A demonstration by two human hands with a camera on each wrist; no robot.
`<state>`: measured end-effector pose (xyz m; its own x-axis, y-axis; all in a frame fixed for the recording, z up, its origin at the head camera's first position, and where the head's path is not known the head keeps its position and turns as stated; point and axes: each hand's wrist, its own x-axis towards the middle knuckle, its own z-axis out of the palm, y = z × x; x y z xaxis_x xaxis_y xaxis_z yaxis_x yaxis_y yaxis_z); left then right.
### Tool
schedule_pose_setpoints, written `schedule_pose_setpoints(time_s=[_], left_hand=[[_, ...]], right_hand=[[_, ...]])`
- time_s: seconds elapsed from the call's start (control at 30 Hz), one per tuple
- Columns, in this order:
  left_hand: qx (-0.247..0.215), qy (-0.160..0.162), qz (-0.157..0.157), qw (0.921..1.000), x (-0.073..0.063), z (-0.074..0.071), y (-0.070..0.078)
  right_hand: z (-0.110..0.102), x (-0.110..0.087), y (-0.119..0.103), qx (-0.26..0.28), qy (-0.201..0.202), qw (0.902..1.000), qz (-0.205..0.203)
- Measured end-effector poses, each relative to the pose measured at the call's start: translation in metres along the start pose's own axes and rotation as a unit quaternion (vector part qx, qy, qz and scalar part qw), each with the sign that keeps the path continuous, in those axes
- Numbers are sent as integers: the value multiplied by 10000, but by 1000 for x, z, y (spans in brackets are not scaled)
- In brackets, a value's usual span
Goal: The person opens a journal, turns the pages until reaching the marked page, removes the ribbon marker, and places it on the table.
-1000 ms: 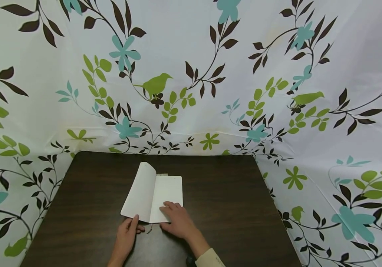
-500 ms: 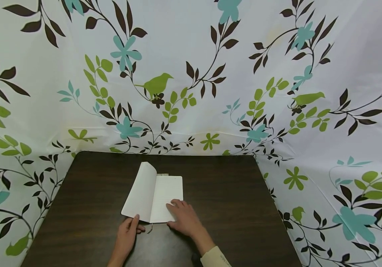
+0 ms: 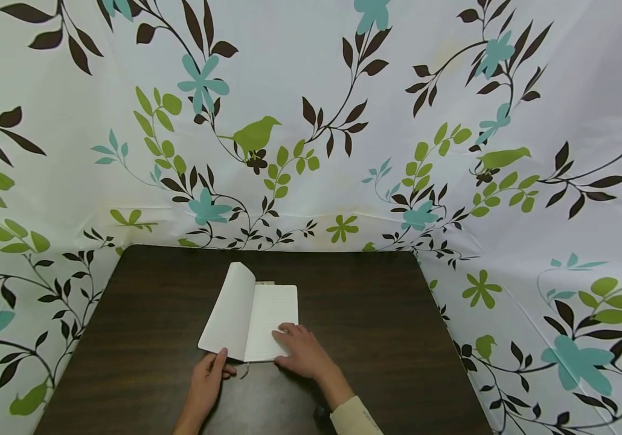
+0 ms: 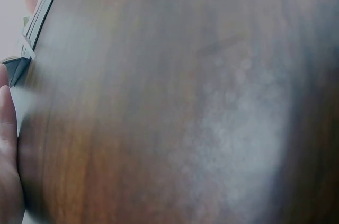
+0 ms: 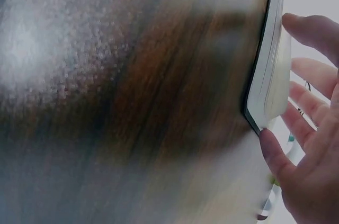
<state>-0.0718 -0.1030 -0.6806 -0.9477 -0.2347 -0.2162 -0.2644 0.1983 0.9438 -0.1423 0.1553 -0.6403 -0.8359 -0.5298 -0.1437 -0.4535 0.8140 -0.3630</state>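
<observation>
a white curtain (image 3: 311, 90) printed with dark vines, teal flowers and green birds hangs behind and round a dark wood-grain bench (image 3: 376, 338), and near the bench's front middle lies an open notebook (image 3: 251, 317) with pale, faintly ruled pages. it rests flat with its long axis running from the person outward toward the curtain, leaning a little to the right at the far end; the spine runs the same way down its middle, and the near short edge faces the person. the left leaf (image 3: 229, 311) is lifted and curls over at its far corner, while the right page (image 3: 273, 320) lies flat. the left hand (image 3: 206, 380) sits at the near left corner of the notebook, its grip a pinch: thumb on top of the lifted leaf's near edge, fingers underneath as far as the head view shows. the right hand (image 3: 302, 355) lies on the near right corner of the right page with fingers apart and nearly straight, pressing rather than clasping; the right wrist view shows those fingers (image 5: 312, 105) spread over the page block and the thumb by the dark cover's edge (image 5: 259, 75). a thin ribbon marker (image 3: 243, 373) trails from the near edge onto the bench. judging by this, the notebook is already opened and steadied, with one leaf partway through a turn and not yet laid flat on either side. a beige sleeve (image 3: 354, 420) covers the right forearm.
</observation>
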Motion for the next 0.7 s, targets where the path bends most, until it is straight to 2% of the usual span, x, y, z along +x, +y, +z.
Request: schedule_pose_setpoints(time_s=[0.17,0.3,0.47,0.6,0.7], left_hand=[[-29,36,77,10000,-1,0,1],[-23,39,75,10000,-1,0,1],[-7,28,24,10000,-1,-1,2],[9,-9,-3,10000,-1,-2,3],[4,-29,-37,10000,-1,-2,3]], right_hand=[[-2,-2,1,101,186,9998,-37],[0,-5,2,195,675,9974,-145],[7,-7,2,379,1124,9928,154],[11,-4,-3,756,1605,9827,538],[11,-2,-7,1056,2037,9714,612]])
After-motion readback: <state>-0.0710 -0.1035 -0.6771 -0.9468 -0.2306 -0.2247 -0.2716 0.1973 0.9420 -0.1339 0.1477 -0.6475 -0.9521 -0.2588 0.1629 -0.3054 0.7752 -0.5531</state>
